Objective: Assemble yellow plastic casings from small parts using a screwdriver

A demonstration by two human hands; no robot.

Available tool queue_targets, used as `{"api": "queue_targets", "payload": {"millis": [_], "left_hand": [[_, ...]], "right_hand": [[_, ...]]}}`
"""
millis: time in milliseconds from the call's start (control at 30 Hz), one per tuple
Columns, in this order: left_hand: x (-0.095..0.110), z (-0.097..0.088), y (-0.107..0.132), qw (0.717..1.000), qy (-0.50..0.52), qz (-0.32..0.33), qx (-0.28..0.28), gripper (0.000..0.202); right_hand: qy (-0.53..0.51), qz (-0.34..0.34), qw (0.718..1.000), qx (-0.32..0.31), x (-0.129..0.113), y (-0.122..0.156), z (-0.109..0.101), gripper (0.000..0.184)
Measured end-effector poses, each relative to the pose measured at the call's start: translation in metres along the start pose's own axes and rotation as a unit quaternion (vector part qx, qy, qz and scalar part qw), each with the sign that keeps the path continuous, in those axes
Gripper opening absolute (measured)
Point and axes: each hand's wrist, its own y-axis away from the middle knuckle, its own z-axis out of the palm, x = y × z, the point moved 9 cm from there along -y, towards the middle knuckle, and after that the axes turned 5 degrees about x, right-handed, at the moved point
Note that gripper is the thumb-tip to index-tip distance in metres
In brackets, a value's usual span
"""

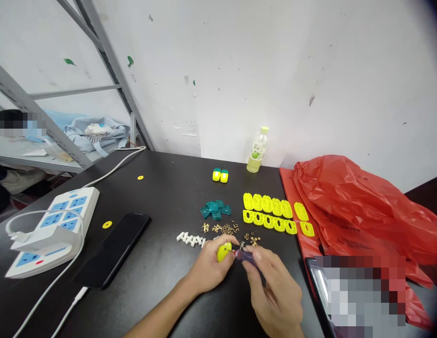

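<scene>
Left hand (pixel 207 271) fingers closed round yellow shell (pixel 223 251), just above tabletop (pixel 169 188), near screw pile (pixel 227 228). Right hand (pixel 275 293) fingers pinching purple screwdriver (pixel 245 255), tip at shell. Likely screw-driving step; calls for steady shell, square tip.

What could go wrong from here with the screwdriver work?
1. The screwdriver in the right hand could slip off the small yellow shell into the left hand pinching it.
2. Either hand might scatter the loose brass parts lying just beyond them.
</scene>
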Motion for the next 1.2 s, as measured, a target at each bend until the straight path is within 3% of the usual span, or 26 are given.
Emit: {"api": "queue_targets", "payload": {"millis": [267,433,800,900,967,1033,1100,1200], "left_hand": [[0.003,0.0,0.0,1.0,0.004,0.004,-0.009,0.018],[0.004,0.001,0.0,1.0,0.009,0.014,-0.012,0.018],[0.004,-0.003,0.0,0.996,0.087,-0.001,0.008,0.022],[-0.004,0.0,0.001,0.986,0.164,-0.038,-0.013,0.026],[-0.013,0.003,0.001,0.964,0.253,-0.072,-0.031,0.029],[-0.02,0.004,-0.001,0.937,0.335,-0.092,-0.028,0.029],[-0.025,0.001,-0.004,0.921,0.377,-0.094,-0.013,0.028],[-0.027,-0.001,-0.005,0.921,0.377,-0.097,0.003,0.028]], "right_hand": [[0.011,0.007,1.0,0.004,0.003,0.005,0.004,0.06],[-0.025,0.053,0.998,0.026,0.012,0.014,0.003,0.067],[-0.077,0.058,0.995,-0.021,0.01,0.01,0.004,0.064],[-0.083,0.103,0.99,0.042,0.018,0.014,-0.007,0.058],[-0.075,0.138,0.98,0.122,0.022,0.019,-0.019,0.052],[-0.074,0.157,0.972,0.155,0.023,0.024,-0.021,0.048],[-0.094,0.152,0.978,0.108,0.02,0.025,-0.008,0.048],[-0.124,0.108,0.986,0.029,0.011,0.027,0.01,0.054]]}}
